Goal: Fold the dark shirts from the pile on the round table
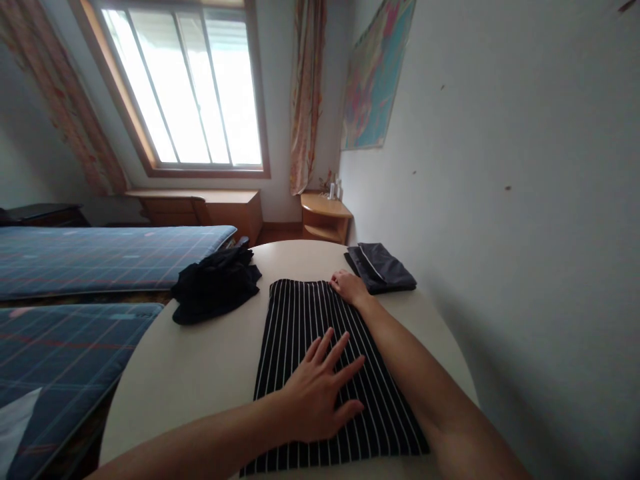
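Observation:
A black cloth with white stripes (295, 340) lies flat, roughly a rectangle, on the round pale table (160, 393). The frame does not show what kind of garment or cloth it is. Spread over its near half, my left hand (320, 390) is open, palm down, fingers apart. My right hand (350, 288) is at the cloth's far right corner, its fingers curled in and closed on the edge. Just beyond that hand sits a folded dark grey cloth (387, 263). A crumpled heap of black clothing (217, 283) rests at the table's far left.
A white wall (525, 280) runs close along the right side. Beds with blue plaid covers (100, 257) stand to the left. Past the table are a small wooden corner shelf (327, 207), a desk (233, 200) and a bright window (200, 93).

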Motion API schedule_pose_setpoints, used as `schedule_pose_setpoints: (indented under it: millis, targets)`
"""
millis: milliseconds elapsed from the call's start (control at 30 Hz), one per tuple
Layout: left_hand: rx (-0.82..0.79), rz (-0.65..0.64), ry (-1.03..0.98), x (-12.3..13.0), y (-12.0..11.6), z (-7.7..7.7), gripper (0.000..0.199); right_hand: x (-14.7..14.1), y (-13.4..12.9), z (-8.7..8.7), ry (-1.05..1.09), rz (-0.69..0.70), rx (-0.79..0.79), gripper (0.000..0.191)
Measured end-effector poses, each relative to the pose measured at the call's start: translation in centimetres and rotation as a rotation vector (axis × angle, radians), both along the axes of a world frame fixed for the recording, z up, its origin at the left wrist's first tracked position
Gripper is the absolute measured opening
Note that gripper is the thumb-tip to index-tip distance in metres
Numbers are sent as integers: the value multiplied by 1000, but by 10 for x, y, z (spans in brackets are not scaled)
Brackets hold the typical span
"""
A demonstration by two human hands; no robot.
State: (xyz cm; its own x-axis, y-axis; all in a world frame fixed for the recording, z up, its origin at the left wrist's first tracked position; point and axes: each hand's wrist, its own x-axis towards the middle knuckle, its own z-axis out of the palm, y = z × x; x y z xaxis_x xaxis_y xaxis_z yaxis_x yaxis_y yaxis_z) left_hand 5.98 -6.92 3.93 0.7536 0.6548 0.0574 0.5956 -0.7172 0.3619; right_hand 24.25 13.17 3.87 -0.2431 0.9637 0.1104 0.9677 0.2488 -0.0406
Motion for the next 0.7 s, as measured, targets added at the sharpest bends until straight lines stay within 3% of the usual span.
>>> schedule_pose_setpoints:
  millis: [133, 300, 367, 433, 533, 600, 700]
  targets:
    - [-133, -176, 62, -22, 5, 3, 72, 1, -14, 10, -73, -80, -35, 35]
    - [-168, -381, 70, -68, 23, 24, 68, 8, -45, 23, -175, -176, -147, 28]
    - [-193, -391, 36, -79, 25, 33, 46, 7, -60, 30, -206, -222, -205, 22]
    - [-180, -299, 8, -82, 24, 38, 23, 0, -75, 39, -219, -270, -211, 21]
    - [-40, 56, 28, -73, 19, 28, 39, -27, -96, 49, -185, -255, -53, 33]
    - [14, 293, 85, -63, 16, 11, 60, -49, -108, 47, -95, -52, 58, 37]
    - [-2, 368, 173, -52, 13, -15, 78, -78, -117, 27, 78, 378, 25, 44]
